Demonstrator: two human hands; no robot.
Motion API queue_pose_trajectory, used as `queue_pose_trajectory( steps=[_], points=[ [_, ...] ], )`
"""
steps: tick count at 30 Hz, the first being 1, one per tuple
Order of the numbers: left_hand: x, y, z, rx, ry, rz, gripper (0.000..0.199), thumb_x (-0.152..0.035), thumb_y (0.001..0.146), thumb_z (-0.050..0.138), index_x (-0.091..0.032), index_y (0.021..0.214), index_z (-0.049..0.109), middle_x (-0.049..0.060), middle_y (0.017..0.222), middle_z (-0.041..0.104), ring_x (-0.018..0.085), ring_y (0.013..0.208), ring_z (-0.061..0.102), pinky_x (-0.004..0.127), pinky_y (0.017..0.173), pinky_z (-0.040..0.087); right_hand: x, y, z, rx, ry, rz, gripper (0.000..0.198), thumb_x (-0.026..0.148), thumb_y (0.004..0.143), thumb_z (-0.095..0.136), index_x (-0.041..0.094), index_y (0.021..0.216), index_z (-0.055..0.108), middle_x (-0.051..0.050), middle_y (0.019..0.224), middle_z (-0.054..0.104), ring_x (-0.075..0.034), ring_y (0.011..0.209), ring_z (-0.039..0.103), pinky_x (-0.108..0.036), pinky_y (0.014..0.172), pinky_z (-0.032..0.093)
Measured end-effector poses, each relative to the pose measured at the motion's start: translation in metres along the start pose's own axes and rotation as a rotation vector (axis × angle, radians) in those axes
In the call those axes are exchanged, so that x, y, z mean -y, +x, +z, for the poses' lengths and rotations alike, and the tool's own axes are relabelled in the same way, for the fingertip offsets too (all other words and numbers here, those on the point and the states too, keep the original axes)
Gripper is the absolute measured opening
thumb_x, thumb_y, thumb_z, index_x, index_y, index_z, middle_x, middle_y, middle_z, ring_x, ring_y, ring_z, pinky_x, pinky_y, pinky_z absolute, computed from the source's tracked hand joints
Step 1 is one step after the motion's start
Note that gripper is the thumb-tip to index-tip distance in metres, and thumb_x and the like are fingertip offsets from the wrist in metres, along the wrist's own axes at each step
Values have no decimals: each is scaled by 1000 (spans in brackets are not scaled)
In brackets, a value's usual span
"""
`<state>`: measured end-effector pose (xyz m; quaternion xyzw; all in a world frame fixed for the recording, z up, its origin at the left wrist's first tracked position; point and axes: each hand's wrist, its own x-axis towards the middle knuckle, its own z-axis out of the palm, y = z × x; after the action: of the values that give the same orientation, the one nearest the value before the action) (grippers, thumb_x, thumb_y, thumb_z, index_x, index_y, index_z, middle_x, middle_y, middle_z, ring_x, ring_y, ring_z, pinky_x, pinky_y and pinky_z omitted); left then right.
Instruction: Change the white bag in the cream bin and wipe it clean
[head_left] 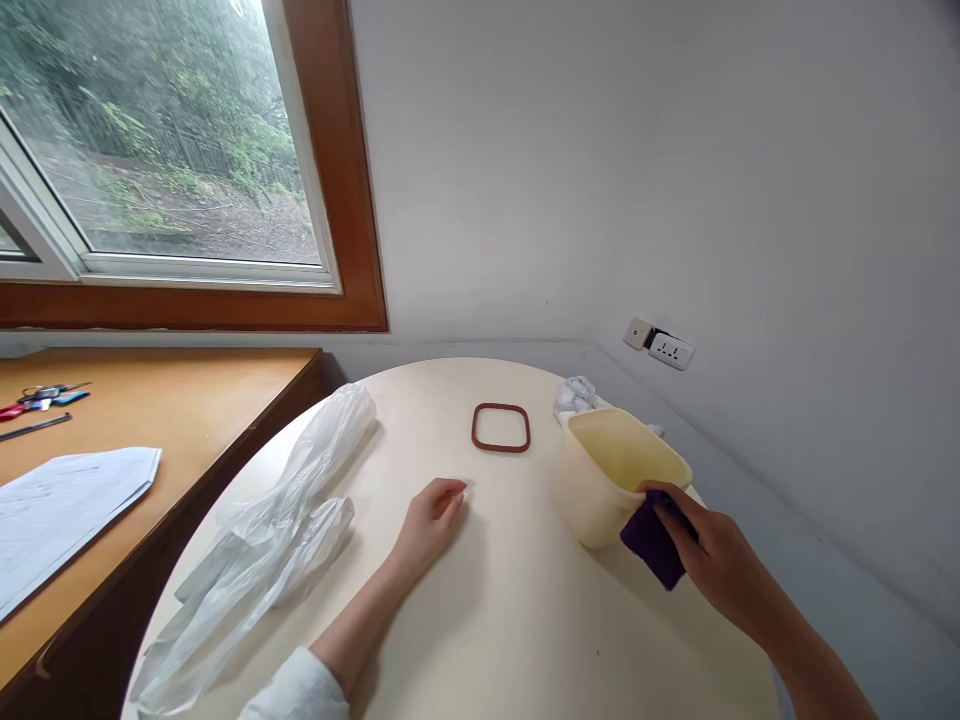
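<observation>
My right hand (709, 555) grips a folded dark purple cloth (656, 545) at the near right rim of a cream plastic bin (596, 500). The bin looks tilted, its opening towards me, and its yellowish inside is partly visible. My left hand (433, 520) hovers over or rests on the middle of the table, fingers pinched together. A small, pale, see-through bit shows at its fingertips, too small to name. Beyond that hand lies a reddish-brown rounded square ring (501, 428). To its left spreads a crumpled, translucent white plastic bag (277, 540).
A crumpled whitish plastic bundle (576, 394) sits behind the bin on the round cream table (427, 385). On the wooden desk (217, 385) at left are papers (71, 510) and keys (46, 397). A wall socket (671, 350) is at right.
</observation>
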<state>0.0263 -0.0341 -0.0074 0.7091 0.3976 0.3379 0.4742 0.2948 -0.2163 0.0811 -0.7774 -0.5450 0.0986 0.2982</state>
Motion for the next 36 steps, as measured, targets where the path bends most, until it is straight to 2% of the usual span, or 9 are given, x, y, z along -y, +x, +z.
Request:
queue_pose_trajectory(
  steps=[3, 6, 10, 14, 17, 21, 25, 32, 36],
  points=[
    [2, 25, 20, 31, 313, 222, 36, -31, 88, 37, -20, 121, 48, 11, 132, 46, 24, 119, 46, 40, 97, 38, 0, 1, -1, 10, 14, -3, 36, 44, 89, 30, 24, 109, 53, -2, 66, 59, -17, 53, 54, -25, 46, 39],
    [3, 57, 38, 64, 536, 327, 43, -27, 88, 36, -17, 130, 39, 13, 140, 38, 25, 130, 31, 47, 107, 21, 0, 2, -1, 26, 42, -20, 35, 43, 89, 30, 24, 108, 53, -4, 73, 62, -17, 57, 55, -24, 50, 42],
    [6, 90, 51, 97, 630, 361, 32, -22, 86, 40, -16, 116, 50, 14, 126, 52, 26, 124, 39, 49, 108, 12, 1, 3, 1, 56, 76, -42, 35, 43, 90, 29, 24, 110, 51, -4, 75, 62, -16, 60, 55, -25, 56, 45],
    [5, 96, 49, 101, 708, 362, 20, -19, 85, 38, -15, 91, 58, 14, 98, 61, 26, 103, 52, 45, 104, 20, 5, 4, 4, 70, 103, -55, 37, 44, 91, 27, 23, 112, 50, -4, 76, 61, -16, 62, 55, -26, 59, 45],
    [0, 86, 37, 82, 731, 327, 15, -16, 82, 41, -16, 83, 55, 13, 90, 61, 27, 94, 54, 43, 96, 29, 11, 8, 7, 78, 146, -80, 36, 44, 91, 28, 24, 111, 50, -5, 77, 61, -17, 64, 55, -27, 61, 45],
    [-9, 62, 9, 16, 709, 245, 14, -17, 85, 35, -19, 85, 49, 10, 79, 60, 25, 78, 56, 38, 76, 38, 20, 24, 20, 95, 216, -147, 36, 43, 91, 29, 23, 112, 51, -4, 76, 60, -16, 62, 54, -27, 58, 44],
    [-21, 32, -22, -34, 624, 178, 13, -23, 89, 29, -22, 86, 41, 6, 79, 59, 20, 63, 54, 30, 57, 38, 34, 56, 41, 73, 239, -265, 34, 38, 90, 31, 21, 109, 53, -4, 80, 61, -17, 67, 55, -28, 63, 43],
    [-54, -20, -39, 40, 280, 75, 14, -35, 87, 35, -23, 79, 37, -1, 71, 57, 15, 57, 50, 27, 55, 36, 76, 127, 89, 99, 345, -367, 29, 30, 88, 34, 19, 105, 56, -6, 87, 63, -17, 75, 56, -28, 69, 42],
    [-62, -45, -35, 132, 310, 95, 15, -33, 88, 33, -23, 77, 35, 0, 68, 53, 16, 59, 46, 27, 56, 32, 99, 145, 106, 119, 372, -387, 31, 28, 88, 35, 22, 112, 54, -6, 93, 63, -17, 80, 56, -28, 72, 43]
  ],
)
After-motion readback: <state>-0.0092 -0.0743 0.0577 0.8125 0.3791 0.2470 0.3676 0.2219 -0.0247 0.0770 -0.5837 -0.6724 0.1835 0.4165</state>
